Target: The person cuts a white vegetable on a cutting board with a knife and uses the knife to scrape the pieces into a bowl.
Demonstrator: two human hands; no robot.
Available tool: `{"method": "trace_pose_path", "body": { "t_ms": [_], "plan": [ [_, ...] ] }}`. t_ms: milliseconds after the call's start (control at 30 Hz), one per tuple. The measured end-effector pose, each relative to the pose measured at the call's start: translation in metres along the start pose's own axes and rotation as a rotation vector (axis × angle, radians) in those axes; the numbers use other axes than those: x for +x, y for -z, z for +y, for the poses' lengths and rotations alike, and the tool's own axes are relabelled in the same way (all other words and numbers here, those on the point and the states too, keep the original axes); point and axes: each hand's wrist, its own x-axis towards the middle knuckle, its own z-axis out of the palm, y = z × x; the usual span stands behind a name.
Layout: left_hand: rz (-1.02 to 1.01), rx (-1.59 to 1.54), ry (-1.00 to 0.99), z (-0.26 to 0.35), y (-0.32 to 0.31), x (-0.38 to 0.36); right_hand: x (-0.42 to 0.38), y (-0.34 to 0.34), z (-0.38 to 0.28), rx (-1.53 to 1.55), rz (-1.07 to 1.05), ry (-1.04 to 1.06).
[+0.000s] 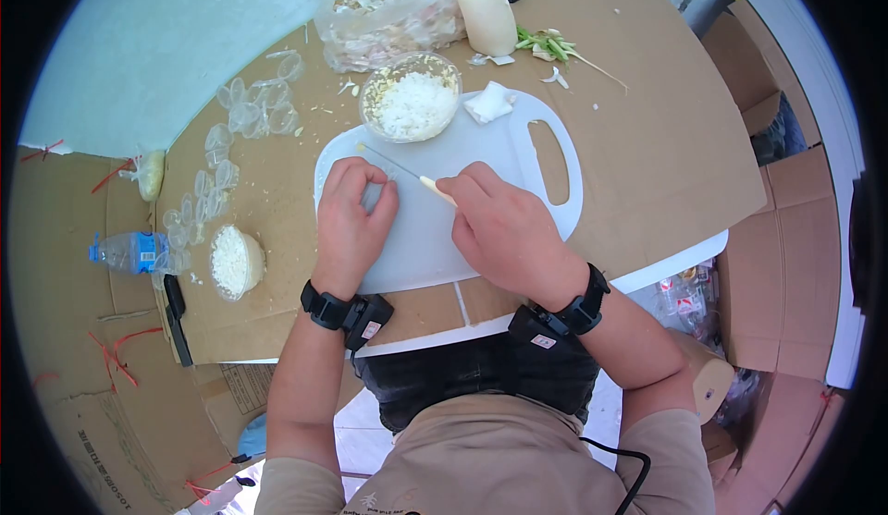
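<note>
My right hand [499, 224] is closed around the cream handle of a small knife [437, 189]. Its thin blade points up and left over the white cutting board [416, 247], with a small pale bit at the tip. My left hand [354, 219] rests on the board's left side, fingers curled and closed; whatever they hold is hidden. A clear bowl [412, 99] of finely chopped white pieces stands at the board's top edge. Beside it on the board lies a folded white cloth or tissue [490, 104].
A cut white radish [487, 23], green stems [550, 45] and a plastic bag of scraps [393, 16] sit at the back. Clear plastic cups or lids [259, 108] line the left, near a small tub of white bits [236, 263], a water bottle [129, 252] and a black-handled object [175, 298].
</note>
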Motion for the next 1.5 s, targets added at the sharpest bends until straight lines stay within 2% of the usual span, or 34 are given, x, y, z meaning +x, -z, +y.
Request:
{"method": "trace_pose_path", "body": {
  "t_ms": [567, 733, 833, 1500],
  "plan": [
    [0.009, -0.001, -0.002, -0.003, -0.002, -0.001, -0.001, -0.003, 0.0, -0.062, -0.016, 0.048],
    [0.101, 0.02, -0.074, -0.008, -0.003, -0.004, -0.001, -0.002, -0.001, -0.019, 0.016, 0.017],
    [0.113, 0.003, -0.017, -0.003, -0.001, -0.007, -0.003, -0.003, -0.002, -0.01, 0.008, 0.024],
    [0.028, 0.043, -0.018, -0.005, -0.003, -0.003, -0.006, -0.003, -0.009, -0.093, -0.054, 0.101]
  ]
}}
